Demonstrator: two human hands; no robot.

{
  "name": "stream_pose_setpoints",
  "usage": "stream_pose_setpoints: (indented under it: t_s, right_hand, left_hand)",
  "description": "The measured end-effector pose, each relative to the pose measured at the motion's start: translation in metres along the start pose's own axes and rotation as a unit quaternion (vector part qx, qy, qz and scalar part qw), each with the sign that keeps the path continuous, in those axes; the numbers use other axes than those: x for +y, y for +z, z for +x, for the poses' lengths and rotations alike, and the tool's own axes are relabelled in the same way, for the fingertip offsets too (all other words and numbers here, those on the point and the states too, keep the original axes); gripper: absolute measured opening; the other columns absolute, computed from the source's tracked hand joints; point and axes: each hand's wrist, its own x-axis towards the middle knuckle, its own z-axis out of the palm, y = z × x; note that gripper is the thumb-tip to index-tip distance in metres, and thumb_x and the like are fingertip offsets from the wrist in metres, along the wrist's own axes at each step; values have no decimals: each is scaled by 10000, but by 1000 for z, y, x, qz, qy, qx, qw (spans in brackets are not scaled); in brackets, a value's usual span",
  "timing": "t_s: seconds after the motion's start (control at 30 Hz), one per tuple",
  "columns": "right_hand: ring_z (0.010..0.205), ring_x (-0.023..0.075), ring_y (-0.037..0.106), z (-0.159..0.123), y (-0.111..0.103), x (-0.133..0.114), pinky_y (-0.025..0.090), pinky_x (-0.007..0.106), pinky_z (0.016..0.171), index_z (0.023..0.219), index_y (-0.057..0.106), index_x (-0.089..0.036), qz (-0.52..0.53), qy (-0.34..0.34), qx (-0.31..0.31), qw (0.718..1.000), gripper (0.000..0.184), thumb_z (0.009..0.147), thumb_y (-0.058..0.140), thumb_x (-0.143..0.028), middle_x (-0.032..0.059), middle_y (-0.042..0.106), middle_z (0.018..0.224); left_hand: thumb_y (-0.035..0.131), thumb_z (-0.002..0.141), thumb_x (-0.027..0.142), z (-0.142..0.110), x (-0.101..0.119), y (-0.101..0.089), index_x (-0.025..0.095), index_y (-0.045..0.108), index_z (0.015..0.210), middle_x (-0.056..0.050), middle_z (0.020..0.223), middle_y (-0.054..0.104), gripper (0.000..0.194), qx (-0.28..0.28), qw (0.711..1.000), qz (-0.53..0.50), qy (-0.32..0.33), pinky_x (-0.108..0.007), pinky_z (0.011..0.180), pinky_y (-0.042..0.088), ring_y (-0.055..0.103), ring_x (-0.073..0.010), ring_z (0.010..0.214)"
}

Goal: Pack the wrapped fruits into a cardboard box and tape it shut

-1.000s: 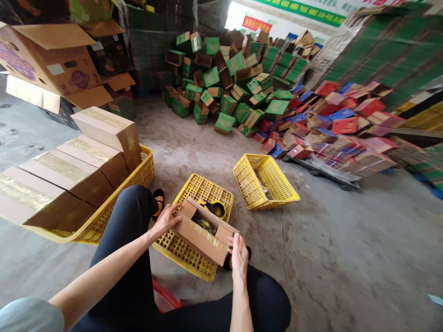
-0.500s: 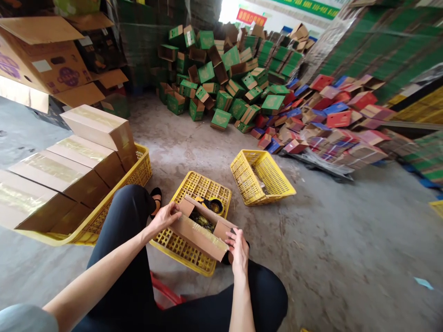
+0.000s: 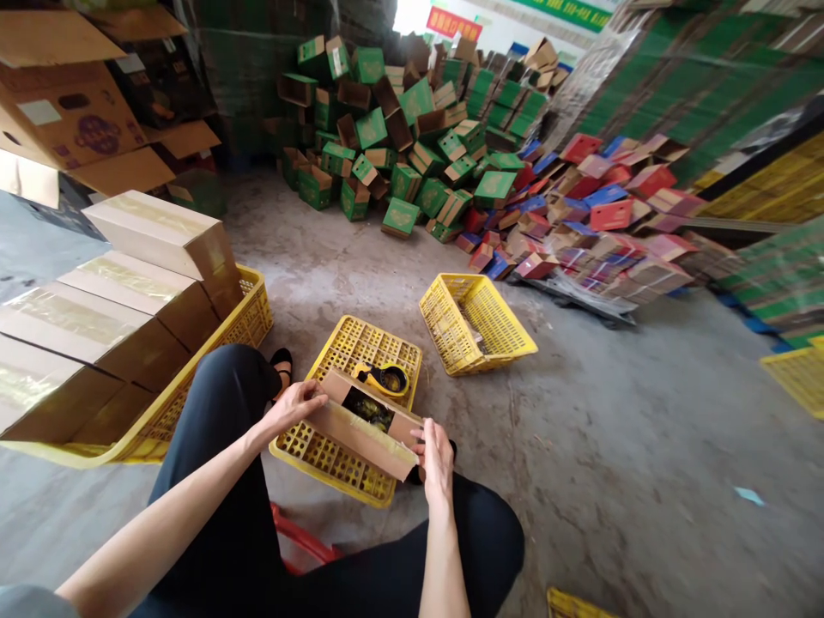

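A small brown cardboard box (image 3: 354, 439) with open top flaps sits on an upturned yellow plastic crate (image 3: 302, 451) between my knees. Inside it are dark, yellowish contents (image 3: 368, 410) that I cannot make out. My left hand (image 3: 297, 407) grips the box's left end, fingers over the long flap's edge. At the opposite end my right hand (image 3: 436, 457) holds the short flap and corner, its fingers slightly apart. Just beyond the box, a yellow and black tape dispenser (image 3: 389, 379) lies on the crate.
To the left, a large yellow crate (image 3: 257, 319) holds several taped cardboard boxes (image 3: 129, 279). Another yellow crate (image 3: 476, 330) lies tilted ahead. Green boxes (image 3: 399, 216) and red and blue ones (image 3: 608, 215) are heaped farther back. A red stool part (image 3: 302, 534) shows beneath me.
The whole view has shifted a little, moving the scene left. The near long flap stays folded outward, and more of the box's inside shows. Both hands keep their places at its ends.
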Motion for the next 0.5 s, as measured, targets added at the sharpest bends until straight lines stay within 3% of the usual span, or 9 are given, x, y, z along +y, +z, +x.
stream_pose_setpoints:
  t_s: [0.13,0.23,0.5]
  right_hand:
    - [499,163,651,-5,4,-3,423,240,411,1171,658,-214,5,3,4,1000,779,686,663,-823,95,792,976]
    - [494,156,632,-9,6,-7,383,229,394,1167,665,-202,-1,-7,17,1000,773,686,674,-808,95,792,942]
    - [592,177,646,-8,1,-8,388,224,421,1198,685,-164,6,-17,-14,1000,799,660,743,-751,102,791,882]
  left_hand:
    - [643,823,533,-8,6,-11,171,670,790,-18,726,653,364,-45,999,7,-20,-263,631,387,554,-171,679]
    - [653,809,544,-6,3,-10,173,666,799,-15,723,647,371,-45,998,0,-37,-260,617,387,557,-171,667]
    - [685,781,471,9,-8,14,189,712,885,-21,742,675,302,98,993,55,-39,-273,616,396,609,-199,685]
